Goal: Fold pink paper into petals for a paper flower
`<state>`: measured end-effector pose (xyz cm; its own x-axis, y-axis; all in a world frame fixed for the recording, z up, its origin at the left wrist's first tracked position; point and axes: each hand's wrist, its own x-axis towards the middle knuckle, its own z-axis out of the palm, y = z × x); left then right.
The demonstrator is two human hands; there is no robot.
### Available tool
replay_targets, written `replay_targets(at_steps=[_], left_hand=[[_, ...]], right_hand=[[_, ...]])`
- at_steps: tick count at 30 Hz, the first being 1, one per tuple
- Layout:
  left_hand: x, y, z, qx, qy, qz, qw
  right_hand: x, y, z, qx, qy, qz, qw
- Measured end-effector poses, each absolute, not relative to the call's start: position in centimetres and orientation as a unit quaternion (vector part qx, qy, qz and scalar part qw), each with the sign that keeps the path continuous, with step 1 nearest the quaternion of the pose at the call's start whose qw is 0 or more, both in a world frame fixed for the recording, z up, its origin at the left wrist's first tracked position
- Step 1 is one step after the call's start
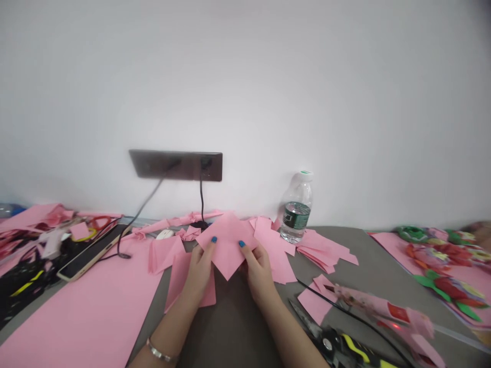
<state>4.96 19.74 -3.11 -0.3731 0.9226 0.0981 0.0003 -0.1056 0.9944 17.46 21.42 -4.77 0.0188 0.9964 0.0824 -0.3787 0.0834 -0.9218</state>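
A creased pink paper square (228, 250) is held up in both hands, turned so that one corner points down toward me. My left hand (200, 266) pinches its left side, thumb on top and fingers behind. On the right side my right hand (258, 266) grips it the same way. The fingers under the sheet are mostly hidden. Below my left hand, a folded pink paper piece (177, 286) lies on the grey table. More pink sheets (276, 255) lie just beyond my right hand.
A water bottle (296, 209) stands by the wall. Black-and-yellow scissors (330, 343) and a pink glue gun (387, 309) with a red light lie at right, its cord crossing the table. A phone (94, 251) and large pink sheet (88, 306) are left; paper flowers (456, 289) far right.
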Motion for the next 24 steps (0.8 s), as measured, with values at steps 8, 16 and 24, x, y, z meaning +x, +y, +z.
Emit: replay_targets(at_steps=[8,16,24], left_hand=[[3.1,18.8,-1.8,0.55,0.49,0.516,0.437],[2.7,18.9,-1.5,0.613,0.503,0.516,0.324],[3.0,18.8,-1.9,0.599,0.449,0.529,0.4]], right_hand=[[18.4,21.7,-3.7,-0.351,-0.334,0.616,0.62],[17.2,21.7,-4.0,-0.307,-0.38,0.59,0.643],[17.9,21.7,-4.1,-0.358,-0.421,0.507,0.662]])
